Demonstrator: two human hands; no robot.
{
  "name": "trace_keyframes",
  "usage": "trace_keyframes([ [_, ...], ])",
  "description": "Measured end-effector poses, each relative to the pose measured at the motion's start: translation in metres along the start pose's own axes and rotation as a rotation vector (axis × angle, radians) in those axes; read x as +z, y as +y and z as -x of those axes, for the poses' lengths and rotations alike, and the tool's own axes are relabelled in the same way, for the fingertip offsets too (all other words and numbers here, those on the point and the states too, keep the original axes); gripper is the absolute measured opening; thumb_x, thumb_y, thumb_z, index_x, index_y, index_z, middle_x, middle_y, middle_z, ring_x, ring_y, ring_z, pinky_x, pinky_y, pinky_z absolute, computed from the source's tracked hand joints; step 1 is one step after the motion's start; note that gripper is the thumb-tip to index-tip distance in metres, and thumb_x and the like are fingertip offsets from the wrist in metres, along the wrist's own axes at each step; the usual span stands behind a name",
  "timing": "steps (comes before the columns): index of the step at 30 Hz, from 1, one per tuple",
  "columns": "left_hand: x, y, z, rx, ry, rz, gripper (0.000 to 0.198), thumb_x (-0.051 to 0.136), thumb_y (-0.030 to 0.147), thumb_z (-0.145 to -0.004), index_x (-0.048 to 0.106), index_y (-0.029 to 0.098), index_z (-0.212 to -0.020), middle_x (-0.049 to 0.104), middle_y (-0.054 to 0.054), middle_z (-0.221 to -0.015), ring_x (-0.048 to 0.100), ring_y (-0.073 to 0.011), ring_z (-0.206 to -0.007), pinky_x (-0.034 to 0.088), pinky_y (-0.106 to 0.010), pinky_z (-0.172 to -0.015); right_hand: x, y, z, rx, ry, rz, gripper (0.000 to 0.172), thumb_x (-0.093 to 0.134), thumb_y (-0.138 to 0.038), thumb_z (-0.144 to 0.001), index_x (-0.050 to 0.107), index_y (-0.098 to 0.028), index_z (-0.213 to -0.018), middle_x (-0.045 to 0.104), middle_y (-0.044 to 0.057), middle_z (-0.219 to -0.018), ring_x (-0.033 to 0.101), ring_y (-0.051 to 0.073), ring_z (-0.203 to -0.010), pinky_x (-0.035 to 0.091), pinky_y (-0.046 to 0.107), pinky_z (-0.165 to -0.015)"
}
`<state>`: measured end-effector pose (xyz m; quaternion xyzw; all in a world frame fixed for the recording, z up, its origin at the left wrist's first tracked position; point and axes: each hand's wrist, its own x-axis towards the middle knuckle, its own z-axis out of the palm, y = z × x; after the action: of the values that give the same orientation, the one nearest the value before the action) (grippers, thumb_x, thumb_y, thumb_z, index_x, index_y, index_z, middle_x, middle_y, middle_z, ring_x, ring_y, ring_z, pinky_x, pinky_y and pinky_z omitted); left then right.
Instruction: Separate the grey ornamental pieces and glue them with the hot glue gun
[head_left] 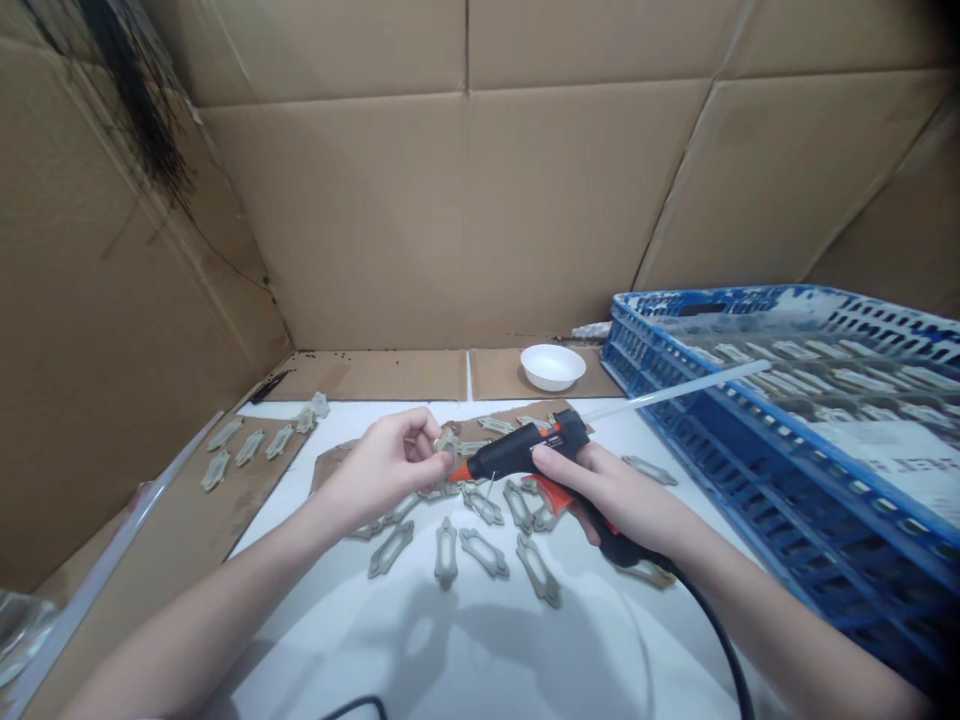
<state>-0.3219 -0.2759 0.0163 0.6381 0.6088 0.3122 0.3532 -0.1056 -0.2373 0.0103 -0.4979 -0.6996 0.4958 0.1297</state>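
Observation:
My right hand [611,485] is wrapped round the handle of a black and orange glue gun [510,452], its nozzle pointing left. A long translucent glue stick [682,388] sticks out of the gun's back end. Between thumb and fingers, my left hand [397,455] pinches a small pale frame-shaped piece [448,440] right by the orange nozzle tip; the fingers partly cover it. Below both hands, several similar pale oblong frames [446,552] with open middles lie scattered on the white table [322,610].
At right stands a blue plastic crate [720,440] holding rows of like pieces. A white bowl [553,368] sits at the back. More pieces rest on cardboard [217,440] at left. Cardboard walls [465,220] enclose the table. Dark strands [142,110] hang upper left; a black cord [720,630] trails from the gun.

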Motion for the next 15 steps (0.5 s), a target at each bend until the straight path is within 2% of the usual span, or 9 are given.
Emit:
trace_keyframes([
  [8,0.002,-0.0011,-0.0007,-0.005,0.025,-0.005,0.011,0.051,0.021,-0.07,0.042,0.018,-0.066,0.048,0.006,-0.051,0.045,-0.0073,-0.05,0.029,-0.016,-0.045,0.0009,0.0002,-0.0001,-0.012,0.017,0.045,0.045,0.036,-0.06,-0.077,0.039,-0.018,-0.06,0.04,-0.005,-0.037,0.041,0.008,-0.034,0.031,0.019,-0.037],
  [15,0.0025,-0.0011,-0.0005,-0.004,0.029,0.001,0.01,0.051,0.022,-0.07,0.043,0.018,-0.067,0.049,0.005,-0.052,0.044,-0.0075,-0.049,0.029,-0.017,-0.044,0.0013,0.0,0.0009,-0.035,0.032,0.051,0.044,0.037,-0.059,-0.077,0.039,-0.018,-0.063,0.04,-0.006,-0.041,0.042,0.007,-0.035,0.031,0.018,-0.037],
])
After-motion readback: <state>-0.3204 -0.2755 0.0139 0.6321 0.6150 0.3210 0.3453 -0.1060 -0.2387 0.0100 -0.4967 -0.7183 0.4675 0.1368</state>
